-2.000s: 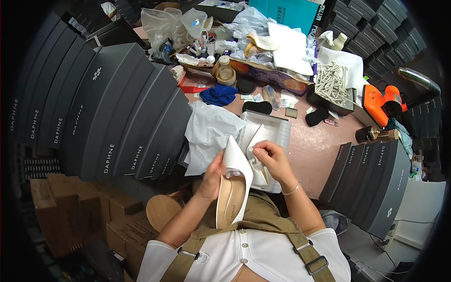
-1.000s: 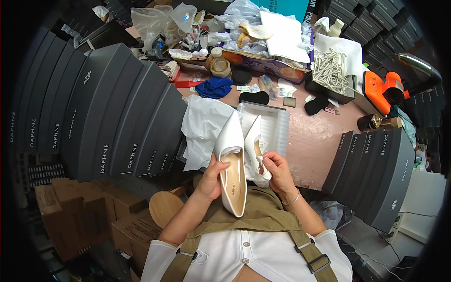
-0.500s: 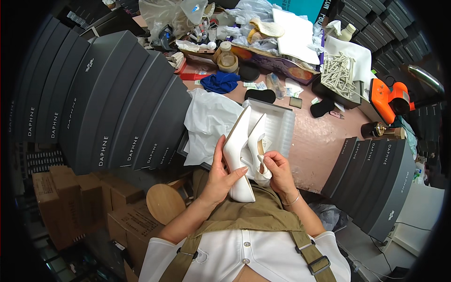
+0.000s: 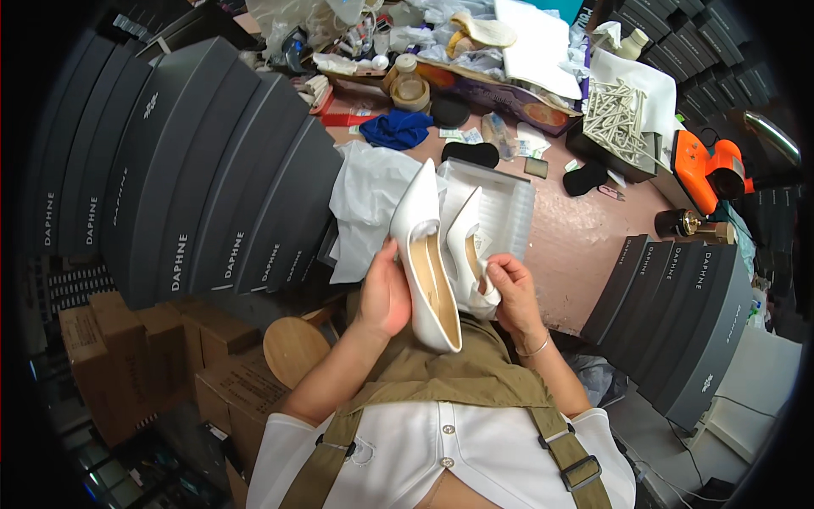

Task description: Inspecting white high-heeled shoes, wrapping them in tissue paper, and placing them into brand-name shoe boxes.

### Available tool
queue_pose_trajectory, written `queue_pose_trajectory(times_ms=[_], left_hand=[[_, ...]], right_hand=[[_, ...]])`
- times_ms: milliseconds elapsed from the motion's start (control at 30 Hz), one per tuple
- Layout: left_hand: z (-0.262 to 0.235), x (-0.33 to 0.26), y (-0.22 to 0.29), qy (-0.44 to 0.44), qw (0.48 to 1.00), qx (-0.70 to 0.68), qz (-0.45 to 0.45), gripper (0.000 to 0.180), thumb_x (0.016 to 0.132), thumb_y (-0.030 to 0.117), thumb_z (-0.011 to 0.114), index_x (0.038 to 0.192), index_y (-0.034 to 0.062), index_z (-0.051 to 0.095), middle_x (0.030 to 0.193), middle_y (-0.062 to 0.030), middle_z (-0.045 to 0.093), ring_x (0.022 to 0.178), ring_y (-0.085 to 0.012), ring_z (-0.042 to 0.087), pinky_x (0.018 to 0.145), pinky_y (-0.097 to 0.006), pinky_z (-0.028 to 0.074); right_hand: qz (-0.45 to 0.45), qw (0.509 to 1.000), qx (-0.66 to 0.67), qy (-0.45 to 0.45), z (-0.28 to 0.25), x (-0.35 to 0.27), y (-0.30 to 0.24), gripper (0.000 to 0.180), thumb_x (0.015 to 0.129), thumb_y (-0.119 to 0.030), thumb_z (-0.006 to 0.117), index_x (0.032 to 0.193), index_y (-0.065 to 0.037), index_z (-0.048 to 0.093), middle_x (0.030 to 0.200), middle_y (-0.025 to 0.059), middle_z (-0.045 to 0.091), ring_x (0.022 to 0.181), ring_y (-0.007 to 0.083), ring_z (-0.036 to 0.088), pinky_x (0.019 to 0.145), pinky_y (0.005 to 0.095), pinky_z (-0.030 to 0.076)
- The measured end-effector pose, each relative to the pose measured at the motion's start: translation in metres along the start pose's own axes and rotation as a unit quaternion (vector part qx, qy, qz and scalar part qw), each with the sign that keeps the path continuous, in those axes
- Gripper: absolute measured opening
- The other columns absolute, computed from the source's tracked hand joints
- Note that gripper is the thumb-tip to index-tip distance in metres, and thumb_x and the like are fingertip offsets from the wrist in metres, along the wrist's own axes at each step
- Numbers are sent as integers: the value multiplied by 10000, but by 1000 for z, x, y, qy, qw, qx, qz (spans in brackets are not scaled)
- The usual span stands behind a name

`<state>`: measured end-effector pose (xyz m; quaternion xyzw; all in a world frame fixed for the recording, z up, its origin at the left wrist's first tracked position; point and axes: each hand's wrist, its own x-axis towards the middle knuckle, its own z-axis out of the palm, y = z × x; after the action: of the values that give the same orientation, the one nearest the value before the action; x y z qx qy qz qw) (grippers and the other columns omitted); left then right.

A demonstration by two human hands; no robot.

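My left hand (image 4: pixel 383 293) is closed around the side of a white pointed pump (image 4: pixel 418 193), its toe toward the bench and its beige insole facing up. White stuffing shows inside the toe. Beside it, a second white pump (image 4: pixel 461 227) points the same way, partly hidden by the first. At its heel, the fingers of my right hand (image 4: pixel 515 288) pinch crumpled white material (image 4: pixel 482 299); cloth or paper, I cannot tell. Beyond the shoes lies an opened shoebox (image 4: pixel 511 202) with a pale lining, and white tissue paper (image 4: pixel 366 197) spills to its left.
Dark shoeboxes (image 4: pixel 182 170) stand stacked at my left, and more dark shoeboxes (image 4: pixel 678 310) at the right. Across the pink bench (image 4: pixel 564 246) lie a blue cloth (image 4: pixel 397 130), black pads (image 4: pixel 471 154), a box of pale sticks (image 4: pixel 615 119) and an orange tool (image 4: pixel 694 170). A wooden stool (image 4: pixel 295 349) is lower left.
The left pump has rolled over in my left hand, from its outer side to its open inside. It has shifted slightly up and left. My right hand keeps its pinch.
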<state>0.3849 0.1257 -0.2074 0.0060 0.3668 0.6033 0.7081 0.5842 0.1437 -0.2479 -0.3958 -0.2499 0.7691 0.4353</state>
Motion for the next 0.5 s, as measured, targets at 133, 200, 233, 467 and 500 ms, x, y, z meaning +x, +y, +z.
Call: queue_pose_trajectory(times_ms=[133,200,233,467,500], left_hand=[[-1,8,7,22,994,65,84,454,967,239,499,1385,123,363,1315,-56,453,1206,-214,414,1009,-425,359],[-3,9,10,41,992,87,83,496,953,212,543,1405,160,347,1310,-38,438,1182,-204,406,975,-460,367],[-3,10,10,54,990,93,90,510,949,209,553,1411,169,341,1300,-37,438,1170,-199,411,959,-472,370],[-11,15,4,98,982,113,116,615,914,174,622,1438,171,300,1249,-48,450,1145,-184,433,927,-512,380],[-12,15,2,98,981,115,122,621,909,169,629,1435,166,300,1250,-53,450,1147,-187,437,928,-516,379]], right_hand=[[6,1000,-5,-4,-14,-2,-10,141,924,-163,614,969,-31,593,774,26,609,681,95,567,635,230,462],[27,999,-9,-27,-22,-6,-12,124,915,-138,625,955,-22,608,872,24,615,762,93,568,703,238,469],[21,998,-35,-46,-22,-8,-12,122,909,-137,632,946,-21,612,911,31,611,804,98,562,737,243,461],[17,967,-193,-166,-7,-14,-17,107,890,-150,655,885,-43,652,1245,74,509,949,108,507,850,253,412],[28,958,-223,-176,-7,-14,-18,106,890,-148,654,892,-42,652,1245,75,510,922,102,508,826,247,417]])
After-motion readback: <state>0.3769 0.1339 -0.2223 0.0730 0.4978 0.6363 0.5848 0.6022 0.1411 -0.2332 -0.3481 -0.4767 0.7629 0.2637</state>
